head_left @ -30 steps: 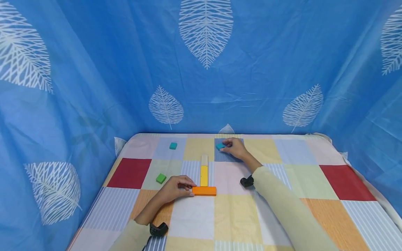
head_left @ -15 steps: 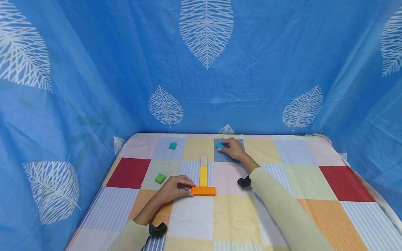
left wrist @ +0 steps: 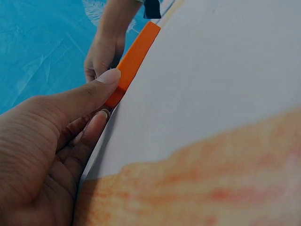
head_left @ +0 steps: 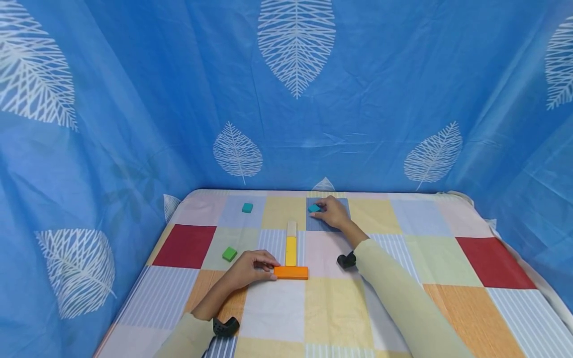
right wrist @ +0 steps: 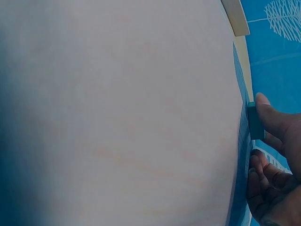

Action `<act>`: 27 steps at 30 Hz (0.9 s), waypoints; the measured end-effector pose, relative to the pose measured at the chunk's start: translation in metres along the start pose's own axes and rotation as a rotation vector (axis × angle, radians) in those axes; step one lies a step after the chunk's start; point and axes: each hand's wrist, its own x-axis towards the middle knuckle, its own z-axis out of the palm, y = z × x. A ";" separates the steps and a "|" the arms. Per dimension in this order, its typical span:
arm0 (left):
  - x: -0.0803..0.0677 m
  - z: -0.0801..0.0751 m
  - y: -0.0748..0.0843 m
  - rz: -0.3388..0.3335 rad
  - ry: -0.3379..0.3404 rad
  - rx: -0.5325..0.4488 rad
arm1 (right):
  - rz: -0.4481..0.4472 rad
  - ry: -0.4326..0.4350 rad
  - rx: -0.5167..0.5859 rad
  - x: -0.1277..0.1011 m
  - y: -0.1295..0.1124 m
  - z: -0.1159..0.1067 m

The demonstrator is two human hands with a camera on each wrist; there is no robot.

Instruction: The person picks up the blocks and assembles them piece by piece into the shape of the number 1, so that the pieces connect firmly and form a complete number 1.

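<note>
Fingers of the left hand are pinched on the orange block; a teal block is pinched by the right hand.

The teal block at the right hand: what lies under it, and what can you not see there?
Under the teal block lies a blue square of the checked cloth. The right hand pinches the block, and its fingers hide the block's right side and the cloth beneath them.

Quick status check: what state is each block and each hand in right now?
Left hand: pinches the orange block's left end.
Orange block: flat, crosswise.
Yellow block: flat, meets the orange one.
Right hand: pinches teal block.
Far teal block, green block: loose.
</note>
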 end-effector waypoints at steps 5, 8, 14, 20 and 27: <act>0.001 0.001 -0.001 -0.008 -0.002 0.021 | 0.003 0.003 0.012 -0.001 0.000 0.000; 0.002 0.001 0.000 -0.002 -0.007 0.010 | 0.000 0.012 0.033 -0.001 0.001 -0.001; 0.000 0.000 0.001 0.015 0.001 -0.009 | -0.010 0.012 0.123 -0.001 0.004 -0.003; 0.000 -0.002 0.000 0.028 -0.006 -0.009 | 0.006 -0.020 0.186 0.000 0.008 -0.008; 0.000 -0.001 0.000 0.013 -0.016 -0.001 | 0.024 -0.047 0.194 -0.001 0.009 -0.011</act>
